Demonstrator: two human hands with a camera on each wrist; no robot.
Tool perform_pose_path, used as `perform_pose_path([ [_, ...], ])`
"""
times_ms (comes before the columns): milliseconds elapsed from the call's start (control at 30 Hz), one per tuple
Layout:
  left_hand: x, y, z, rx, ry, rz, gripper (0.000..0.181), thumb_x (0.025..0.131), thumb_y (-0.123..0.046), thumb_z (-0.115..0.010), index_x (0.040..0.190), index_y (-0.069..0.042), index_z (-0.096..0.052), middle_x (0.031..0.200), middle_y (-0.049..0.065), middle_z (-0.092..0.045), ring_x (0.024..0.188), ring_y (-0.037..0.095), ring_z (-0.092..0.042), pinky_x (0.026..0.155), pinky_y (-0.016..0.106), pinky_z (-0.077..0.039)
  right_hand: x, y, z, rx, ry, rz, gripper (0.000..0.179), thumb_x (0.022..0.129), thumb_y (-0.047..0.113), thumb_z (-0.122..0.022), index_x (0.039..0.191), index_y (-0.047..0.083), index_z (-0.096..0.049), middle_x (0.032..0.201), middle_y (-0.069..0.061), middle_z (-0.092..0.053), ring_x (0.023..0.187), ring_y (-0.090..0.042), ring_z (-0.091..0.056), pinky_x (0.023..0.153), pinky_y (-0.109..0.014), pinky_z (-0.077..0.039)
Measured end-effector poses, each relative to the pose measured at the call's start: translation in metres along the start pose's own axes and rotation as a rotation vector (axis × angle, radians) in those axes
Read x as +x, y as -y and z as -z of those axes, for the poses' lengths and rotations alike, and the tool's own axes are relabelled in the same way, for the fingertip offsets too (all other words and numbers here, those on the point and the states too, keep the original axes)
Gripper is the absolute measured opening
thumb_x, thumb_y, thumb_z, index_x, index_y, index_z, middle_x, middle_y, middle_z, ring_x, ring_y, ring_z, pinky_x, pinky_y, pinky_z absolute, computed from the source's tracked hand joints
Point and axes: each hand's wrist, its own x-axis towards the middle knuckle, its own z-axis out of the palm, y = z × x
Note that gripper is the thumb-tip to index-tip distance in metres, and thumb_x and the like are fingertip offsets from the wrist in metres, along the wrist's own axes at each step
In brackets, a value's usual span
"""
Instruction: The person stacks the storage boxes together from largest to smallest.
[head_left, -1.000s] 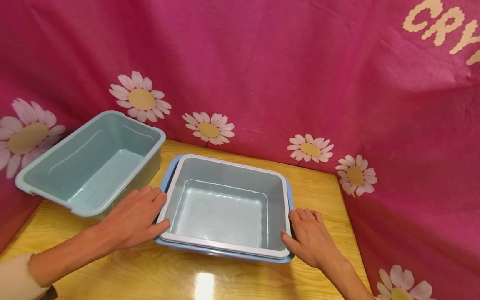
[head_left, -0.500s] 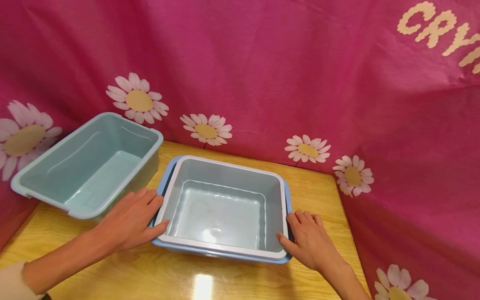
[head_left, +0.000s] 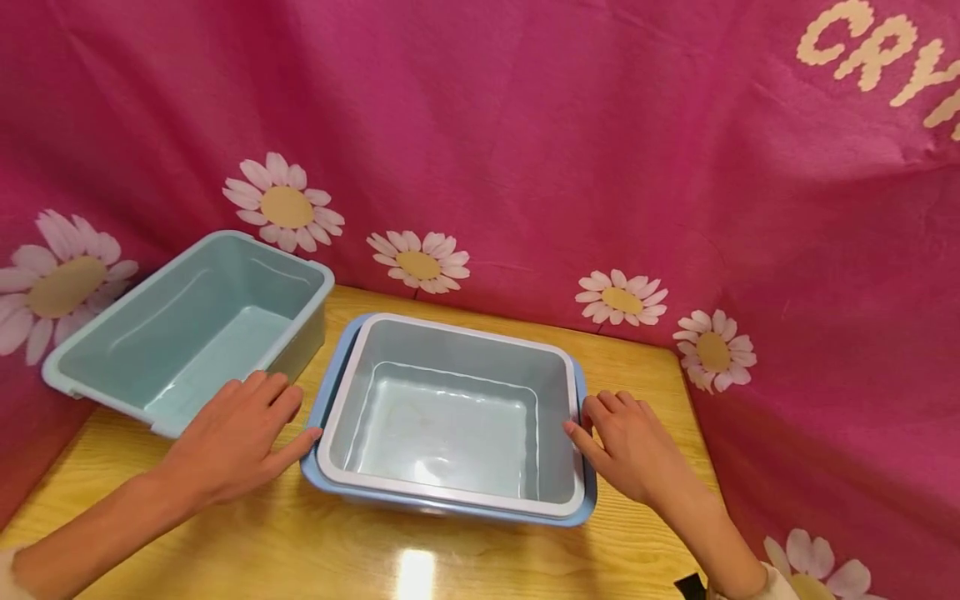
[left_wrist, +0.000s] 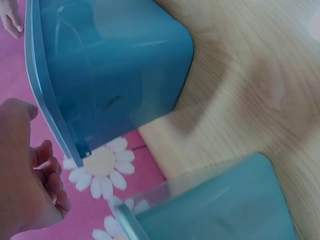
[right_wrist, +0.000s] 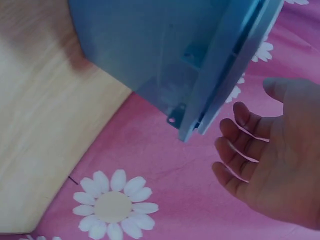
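A grey plastic bin point(head_left: 465, 342) sits nested inside a slightly larger blue bin point(head_left: 587, 502) at mid-table. My left hand point(head_left: 228, 437) is beside their left end, its thumb tip overlapping the blue rim in the head view. The left wrist view shows that hand point(left_wrist: 25, 175) apart from the blue bin wall point(left_wrist: 120, 65), fingers loosely curled around nothing. At the right end hovers my right hand point(head_left: 637, 450), thumb extended toward the rim. In the right wrist view, the right hand point(right_wrist: 285, 160) has relaxed fingers, with a gap between them and the two stacked rims point(right_wrist: 220, 65).
A pale teal bin point(head_left: 165, 333) stands at an angle on the left, partly behind the left hand. The wooden table point(head_left: 487, 562) is backed by a pink curtain point(head_left: 487, 150) with printed daisies, which also runs along the right side.
Both hands have come off the rims of the nested bins. The left has drawn away leftward, and the right has lifted slightly up and outward. The bins stay about where they were.
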Motion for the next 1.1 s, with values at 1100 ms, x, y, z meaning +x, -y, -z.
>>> perform_pose_path([
  [1100, -0.037, 0.049, 0.028, 0.067, -0.015, 0.322, 0.034, 0.091, -0.033, -0.066, 0.080, -0.009, -0.045, 0.068, -0.001, -0.044, 0.061, 0.022, -0.048, 0.053, 0.043, -0.037, 0.109, 0.032, 0.050, 0.061, -0.038, 0.235, 0.026, 0.099, 0.033, -0.057, 0.104, 0.008, -0.061, 0.099, -0.006, -0.061, 0.093, -0.024, -0.053, 0.082, -0.039, -0.046],
])
